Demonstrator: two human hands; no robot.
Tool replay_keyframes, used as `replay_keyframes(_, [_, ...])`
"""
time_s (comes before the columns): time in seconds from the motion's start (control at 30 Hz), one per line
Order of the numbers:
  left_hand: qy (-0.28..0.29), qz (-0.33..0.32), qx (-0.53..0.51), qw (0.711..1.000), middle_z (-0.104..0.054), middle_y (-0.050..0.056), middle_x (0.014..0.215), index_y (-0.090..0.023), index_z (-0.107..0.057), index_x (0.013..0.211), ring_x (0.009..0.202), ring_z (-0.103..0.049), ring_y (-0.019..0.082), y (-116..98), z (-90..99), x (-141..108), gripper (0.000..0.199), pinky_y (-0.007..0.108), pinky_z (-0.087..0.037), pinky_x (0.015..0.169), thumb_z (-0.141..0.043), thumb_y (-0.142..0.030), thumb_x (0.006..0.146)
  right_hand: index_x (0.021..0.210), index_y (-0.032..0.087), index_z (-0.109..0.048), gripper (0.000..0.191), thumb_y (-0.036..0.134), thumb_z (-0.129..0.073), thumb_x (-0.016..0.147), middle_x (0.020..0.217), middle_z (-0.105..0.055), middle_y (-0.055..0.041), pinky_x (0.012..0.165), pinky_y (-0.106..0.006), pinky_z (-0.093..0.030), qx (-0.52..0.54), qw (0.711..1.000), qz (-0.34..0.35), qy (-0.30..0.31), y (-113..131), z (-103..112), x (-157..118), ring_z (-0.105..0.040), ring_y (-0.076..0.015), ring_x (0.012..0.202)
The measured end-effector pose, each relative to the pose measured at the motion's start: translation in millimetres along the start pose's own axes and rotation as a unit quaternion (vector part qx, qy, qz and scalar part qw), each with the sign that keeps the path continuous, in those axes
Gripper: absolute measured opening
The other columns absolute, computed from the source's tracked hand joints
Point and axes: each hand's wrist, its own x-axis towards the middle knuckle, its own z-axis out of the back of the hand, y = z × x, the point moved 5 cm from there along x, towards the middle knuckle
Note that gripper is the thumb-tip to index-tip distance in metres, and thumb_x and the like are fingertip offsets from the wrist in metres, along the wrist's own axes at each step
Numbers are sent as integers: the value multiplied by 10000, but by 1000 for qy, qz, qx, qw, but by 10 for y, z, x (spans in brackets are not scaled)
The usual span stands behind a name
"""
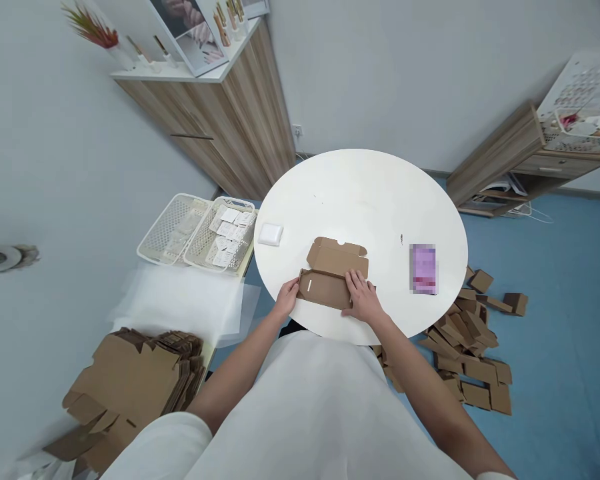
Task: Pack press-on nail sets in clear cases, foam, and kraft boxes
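Note:
A brown cardboard box (325, 289) lies on the round white table (360, 187) close to my body. Its lid flap (337, 255) is folded back, away from me, and a small white strip shows on the box floor. My left hand (287, 298) grips the left end wall, thumb and fingers pressed to it. At the right end, my right hand (363, 298) holds the box, with fingers over the back and right edges and the thumb near the front. My right hand hides part of that end.
A white packet (271, 234) and a blurred purple item (424, 269) lie on the table. To the left are white baskets (220, 233), translucent sheets (180, 300) and stacked flat cardboard (130, 367). Folded boxes (473, 333) are piled on the floor at right. Cabinets (205, 120) stand behind.

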Motion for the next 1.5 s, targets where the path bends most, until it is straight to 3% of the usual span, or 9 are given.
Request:
replay_keyframes(0.17, [-6,24,-43,999,-480,117,1252,-177,-426,1233,1008,-535,176,38,-48,-30,590,301,-453,824,-607,-153,672,1391,200,36,1105,474,-668,585,1469,-86,-106,995,-451,-246,27,1000,8,-6,-17,-59,-9,-29,-286,1341])
replay_keyframes(0.4, [-41,14,31,999,-589,81,955,-140,-524,1113,825,-562,167,-40,-32,54,433,331,-454,773,-594,-204,691,1396,185,20,1117,433,-693,572,1474,-46,-100,1016,-453,-229,30,999,28,-6,-23,-111,-6,-31,-306,1339])
replay_keyframes(0.6, [-3,-14,-6,1000,-506,121,1158,-163,-491,1158,950,-545,180,-268,-174,-114,453,290,-451,773,-565,-321,740,1397,189,16,1098,406,-690,585,1475,-36,-96,1026,-460,-219,29,999,27,-9,38,-141,-20,-19,-301,1341])
replay_keyframes(0.7, [5,0,-17,1000,-541,113,1137,-163,-486,1146,895,-570,166,-276,-200,-171,389,290,-457,757,-514,-290,780,1396,183,23,1115,387,-703,575,1475,-34,-99,1039,-442,-203,30,999,32,-8,62,-146,-27,-3,-289,1343])
replay_keyframes(1.03, [29,17,171,985,-614,40,783,-174,-528,824,723,-562,166,-209,-81,-94,85,267,-407,629,-509,-179,742,1396,167,34,1224,476,-725,487,1476,10,-110,1051,-440,-163,4,996,82,28,160,-134,-92,45,-317,1337])
replay_keyframes(1.23, [24,12,286,958,-599,43,778,-183,-507,825,726,-553,184,-250,-123,-69,98,266,-377,586,-510,-171,728,1396,155,28,1194,488,-704,514,1475,18,-118,1053,-441,-150,-9,996,79,37,194,-152,-90,62,-323,1334])
replay_keyframes(1.33, [33,9,259,965,-599,56,836,-169,-501,980,753,-559,186,-241,-106,-117,242,281,-404,628,-517,-253,754,1397,155,20,1182,474,-705,520,1475,16,-119,1053,-440,-151,-5,996,79,33,188,-161,-89,54,-323,1335])
replay_keyframes(1.4, [47,-17,214,976,-574,80,977,-164,-399,1185,789,-565,184,-243,-61,-176,508,295,-426,673,-555,-353,740,1398,153,5,1179,458,-714,515,1474,9,-122,1054,-442,-147,-2,996,81,30,189,-170,-79,52,-326,1334])
replay_keyframes(1.5, [99,-89,181,974,-433,120,1210,-210,-130,1368,955,-534,231,-284,8,-240,980,331,-435,760,-678,-470,598,1399,151,-21,1175,433,-730,505,1474,-2,-124,1057,-439,-142,4,996,87,26,229,-176,-37,50,-324,1334])
